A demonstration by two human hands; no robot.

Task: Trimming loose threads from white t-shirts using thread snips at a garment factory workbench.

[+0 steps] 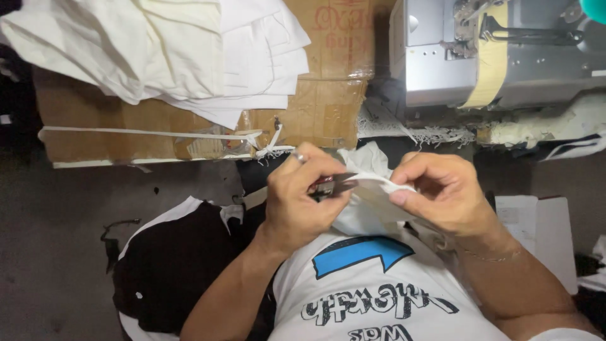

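Observation:
My left hand (300, 196), with a ring on one finger, is closed around a small pair of thread snips (331, 185) with a reddish grip; the dark blades point right at a piece of white fabric (372, 189). My right hand (442, 192) pinches the edge of that white fabric between thumb and fingers, holding it up in front of my chest. The fabric hangs down between both hands. Below lies my white printed shirt (372, 290).
A cardboard box (189, 136) bound with white strapping stands ahead, with a pile of white garments (177, 50) on top. A grey sewing machine (499, 57) sits at the upper right. Black-and-white cloth (170, 265) lies at lower left, papers (536, 227) at right.

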